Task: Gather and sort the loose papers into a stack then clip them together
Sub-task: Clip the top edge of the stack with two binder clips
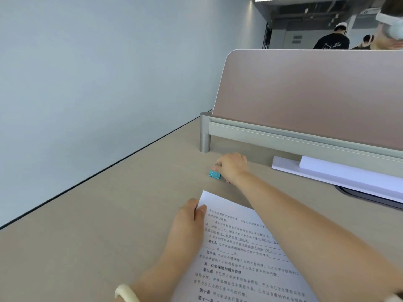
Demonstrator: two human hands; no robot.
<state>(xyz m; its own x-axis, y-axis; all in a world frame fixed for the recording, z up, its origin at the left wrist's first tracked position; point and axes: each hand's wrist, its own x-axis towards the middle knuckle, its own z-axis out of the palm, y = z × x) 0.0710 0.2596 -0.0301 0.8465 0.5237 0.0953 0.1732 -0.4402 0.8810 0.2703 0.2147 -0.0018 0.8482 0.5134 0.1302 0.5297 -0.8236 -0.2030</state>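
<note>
**Q:** Where were the papers, and what held them?

**A:** They lay printed side up on a beige desk, squared into one stack as far as the view showed. The left hand lay along the stack's left edge near the top corner. Its thumb was on the top sheet, and its fingers looked tucked at or under the edge, a light pinch. That hold probably kept the sheets aligned while the other hand was busy.

**Q:** And the other hand?

**A:** The right hand was stretched out across the top of the stack, well beyond the left hand. Its fingers were curled down onto a small teal binder clip that sat on the desk just under the fingertips. One fingertip was against the clip's silver wire handle. The thumb was hidden, but it read as a pinch on the clip.

**Q:** Why was the corner left bare?

**A:** Likely so the clip could go there. Gathering looked done, and clipping was not yet.

**Q:** Anything else nearby?

**A:** To the right of the reaching hand lay a spare pile of white sheets. It was under a pinkish divider.
</note>
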